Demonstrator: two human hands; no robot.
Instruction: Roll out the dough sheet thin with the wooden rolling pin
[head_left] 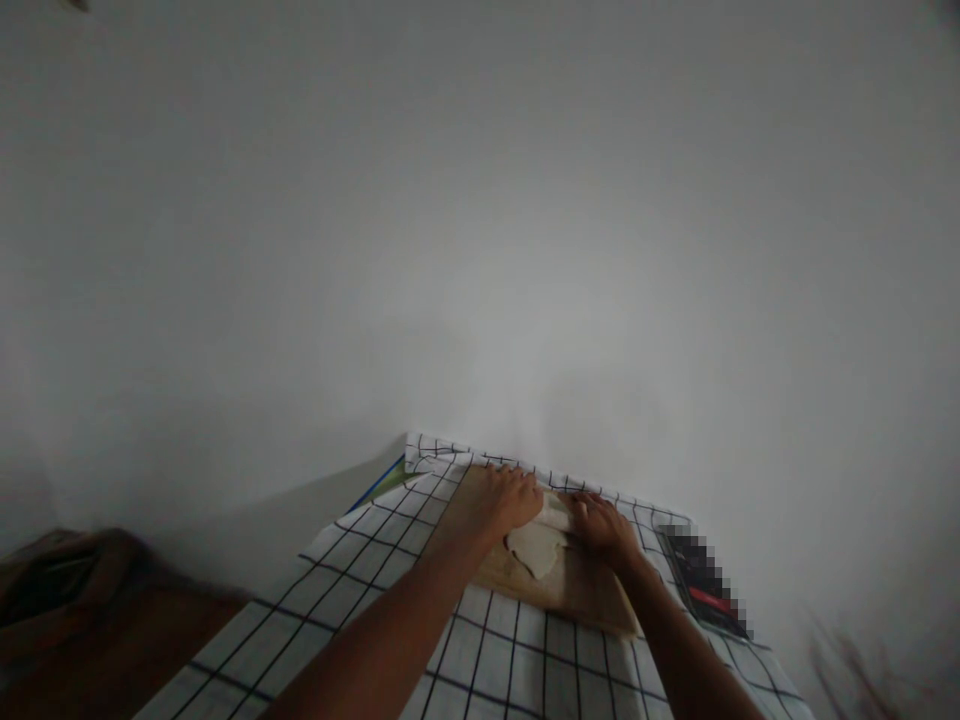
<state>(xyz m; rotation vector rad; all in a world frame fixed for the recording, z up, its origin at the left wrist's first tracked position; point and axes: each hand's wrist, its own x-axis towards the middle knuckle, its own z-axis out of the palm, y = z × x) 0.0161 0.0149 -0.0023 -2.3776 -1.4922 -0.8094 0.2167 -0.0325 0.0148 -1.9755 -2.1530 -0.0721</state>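
Observation:
A flat, uneven piece of pale dough point(534, 552) lies on a wooden board point(555, 598). Across its far part rests a whitish rolling pin point(557, 515), its middle showing between my hands. My left hand point(514, 497) is closed over the pin's left end, fingers curled away from me. On the right end, my right hand point(602, 525) is closed in the same way. Both ends of the pin are hidden under the hands.
The board sits on a white cloth point(360, 570) with black grid lines, over a table against a pale wall point(480, 220). A dark flat item with a red band point(712, 600), partly pixelated, lies right of the board. Brown wooden furniture point(67, 590) stands at lower left.

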